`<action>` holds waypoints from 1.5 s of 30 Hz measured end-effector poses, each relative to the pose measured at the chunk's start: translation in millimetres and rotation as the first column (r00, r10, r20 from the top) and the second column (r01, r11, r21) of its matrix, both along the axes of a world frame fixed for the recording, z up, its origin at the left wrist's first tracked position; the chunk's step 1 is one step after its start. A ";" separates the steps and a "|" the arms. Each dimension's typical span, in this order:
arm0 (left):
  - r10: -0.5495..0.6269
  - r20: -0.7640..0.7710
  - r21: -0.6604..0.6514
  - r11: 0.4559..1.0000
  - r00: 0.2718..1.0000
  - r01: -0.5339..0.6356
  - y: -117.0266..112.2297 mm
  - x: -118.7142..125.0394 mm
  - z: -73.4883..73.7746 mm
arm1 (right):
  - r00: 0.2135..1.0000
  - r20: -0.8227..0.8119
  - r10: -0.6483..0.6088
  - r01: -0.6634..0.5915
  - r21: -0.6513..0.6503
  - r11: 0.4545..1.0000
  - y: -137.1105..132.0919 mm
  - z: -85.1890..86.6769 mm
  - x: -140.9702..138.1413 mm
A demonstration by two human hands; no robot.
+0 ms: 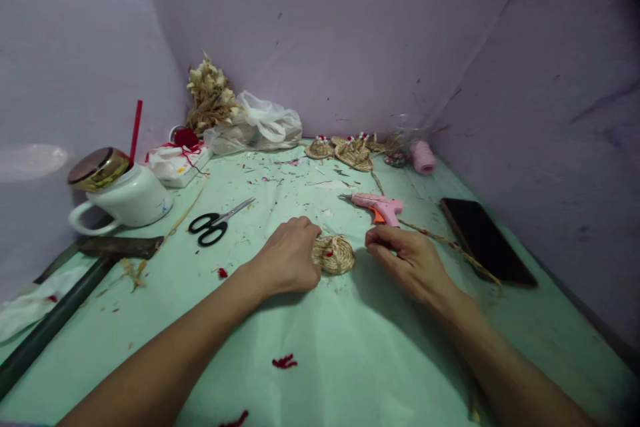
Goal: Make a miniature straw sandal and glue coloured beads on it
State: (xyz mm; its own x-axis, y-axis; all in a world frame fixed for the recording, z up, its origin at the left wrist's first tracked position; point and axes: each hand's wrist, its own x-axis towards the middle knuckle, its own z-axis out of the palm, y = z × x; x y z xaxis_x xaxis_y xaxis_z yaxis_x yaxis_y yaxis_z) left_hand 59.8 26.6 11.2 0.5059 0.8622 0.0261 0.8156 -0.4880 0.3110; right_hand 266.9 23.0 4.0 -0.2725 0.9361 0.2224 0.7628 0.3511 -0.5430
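My left hand (295, 255) is closed on one end of a small woven straw slipper (339, 255), just above the green tabletop. A coiled round end with a red spot on top shows to the right of the fingers; the rest is behind the hand. To the right, apart from the slipper, my right hand (407, 257) has its fingers pressed together. Whatever they pinch, if anything, is too small to make out. Just beyond that hand lies a pink glue gun (377, 205) with an orange trigger. Black-handled scissors (216, 223) lie beyond my left forearm.
A white mug (133, 197), a hammer (120, 248) and a tissue box (187, 167) stand or lie at left. Dried husks (210, 97) and a plastic bag (270, 121) are at the back. More straw slippers (354, 152), pink thread (423, 157) and a phone (487, 240) are at right.
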 end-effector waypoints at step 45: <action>-0.067 0.387 0.147 0.989 0.920 0.010 -17.4 -8.5 2.3 | 0.669 -0.741 -0.066 -0.136 -0.209 0.968 -7.0 -6.0 -20.4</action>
State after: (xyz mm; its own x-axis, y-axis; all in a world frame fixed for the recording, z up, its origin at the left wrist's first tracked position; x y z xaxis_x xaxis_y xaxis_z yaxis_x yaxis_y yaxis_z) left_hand 51.3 9.2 13.5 0.4638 0.8154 0.3465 0.6227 -0.5782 0.5271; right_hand 246.5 16.0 -2.1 -0.1466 0.9781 0.1478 0.0655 0.1587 -0.9852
